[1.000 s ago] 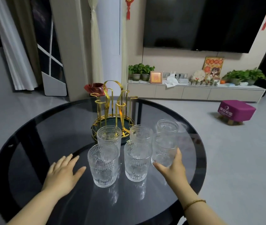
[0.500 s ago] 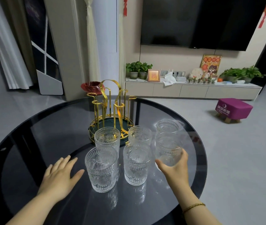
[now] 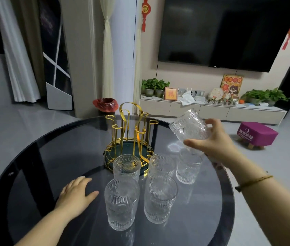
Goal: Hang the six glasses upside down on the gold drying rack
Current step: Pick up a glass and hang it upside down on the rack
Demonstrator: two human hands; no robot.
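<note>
My right hand [image 3: 215, 141] grips a clear ribbed glass [image 3: 189, 127], lifted and tilted on its side to the right of the gold drying rack [image 3: 130, 137]. The rack stands on a dark green round base, its pegs all bare. Several more glasses stand upright on the table in front of the rack: a near left glass [image 3: 121, 204], a near right glass [image 3: 160, 198], a far left glass [image 3: 127, 167], a far middle glass [image 3: 162, 166] and a far right glass [image 3: 188, 167], just below the lifted one. My left hand [image 3: 75, 197] rests flat on the table, left of the glasses.
The round dark glass table [image 3: 34, 157] has its edge close on the right. A purple stool [image 3: 257, 133] stands on the floor beyond it. A red bowl [image 3: 105, 103] sits behind the rack, and a low TV cabinet [image 3: 211, 110] lines the far wall.
My right hand has lifted its glass off the table, raised it up and tipped it on its side. The left hand stays flat on the table.
</note>
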